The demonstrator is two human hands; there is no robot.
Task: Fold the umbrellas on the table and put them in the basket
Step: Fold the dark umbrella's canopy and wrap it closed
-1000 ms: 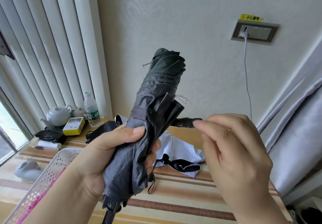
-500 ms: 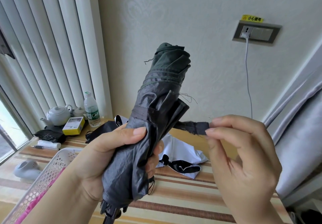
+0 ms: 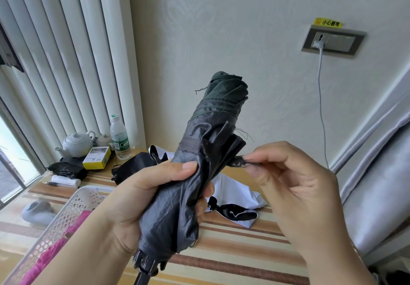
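My left hand grips a folded dark grey umbrella upright above the table, its dark green tip pointing up and its handle end at the bottom. Its strap sticks out to the right, and my right hand pinches the strap's end between thumb and fingers. On the striped table behind lies a white and black umbrella, unfolded and crumpled, and a black one farther left. The white perforated basket stands at the lower left with something pink inside.
At the table's far left stand a white teapot, a water bottle, a yellow box, a black pouch and a pen. A white device lies left of the basket. A charger cable hangs from the wall socket.
My right hand has drawn the strap's end in closer to the umbrella, so less strap shows. The umbrella sits slightly lower and my left hand keeps its grip.
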